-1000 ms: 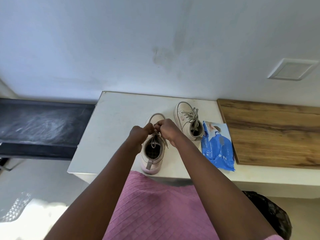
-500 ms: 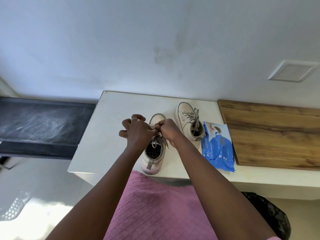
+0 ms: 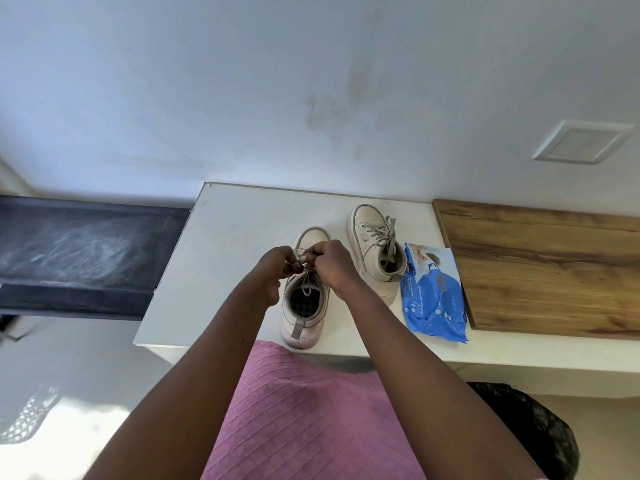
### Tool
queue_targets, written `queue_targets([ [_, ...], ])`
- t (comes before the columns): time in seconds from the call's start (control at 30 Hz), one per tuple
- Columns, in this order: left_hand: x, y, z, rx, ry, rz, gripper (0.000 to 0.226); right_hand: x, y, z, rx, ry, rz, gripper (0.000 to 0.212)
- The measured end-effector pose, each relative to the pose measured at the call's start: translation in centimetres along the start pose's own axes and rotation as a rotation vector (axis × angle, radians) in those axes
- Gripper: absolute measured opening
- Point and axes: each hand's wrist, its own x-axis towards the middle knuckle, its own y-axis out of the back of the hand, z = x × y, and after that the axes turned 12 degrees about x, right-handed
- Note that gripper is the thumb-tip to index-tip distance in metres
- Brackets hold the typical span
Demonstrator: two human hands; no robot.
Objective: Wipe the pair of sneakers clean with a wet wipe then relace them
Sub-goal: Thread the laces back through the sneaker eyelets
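**Lacing under way on the near sneaker**

Both hands meet at centre frame, directly above the tongue of the near sneaker (image 3: 304,317). The left hand (image 3: 277,268) has its fingers curled and pinches the grey lace (image 3: 306,282). The right hand (image 3: 334,265) is likewise curled and pinches the same lace, close against the left (actual contact between the two hands cannot be confirmed). A loop of lace hangs over the shoe's opening.

The near sneaker stands upright on the white table (image 3: 225,244), heel toward the bottom of the frame and toe toward the wall. The second sneaker (image 3: 374,258) stands just to its right and slightly higher in frame, laced, with neither hand on it.

A blue wet wipe pack (image 3: 433,299) lies flat to the right of the second sneaker, against its side. A wooden board (image 3: 554,268) occupies the right of the frame, beside the pack. A dark bench (image 3: 79,251) sits at the left of the frame. A pink garment (image 3: 304,410) fills the bottom centre, and a black bag (image 3: 530,431) shows at lower right.
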Motion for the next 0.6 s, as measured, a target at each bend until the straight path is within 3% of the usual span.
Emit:
queue_targets([
  [0.1, 0.5, 0.4, -0.2, 0.103, -0.071, 0.05, 0.023, 0.2, -0.2, 0.2, 0.056, -0.028, 0.031, 0.013],
  [0.27, 0.8, 0.9, -0.6, 0.468, -0.198, -0.019, 0.046, 0.4, 0.3, 0.3, 0.097, -0.041, 0.055, 0.021],
  [0.37, 1.2, 0.8, -0.8, 0.69, -0.215, 0.072, 0.041, 0.6, 0.3, 0.4, 0.231, -0.092, 0.047, 0.027],
  [0.5, 1.3, 1.0, -0.7, 0.563, -0.271, 0.019, 0.031, 0.7, 0.6, 0.6, 0.309, -0.115, 0.112, 0.017],
  [0.6, 1.0, 0.9, -0.5, 0.525, -0.281, 0.019, 0.032, 0.7, 0.7, 0.6, 0.354, -0.155, 0.192, 0.027],
])
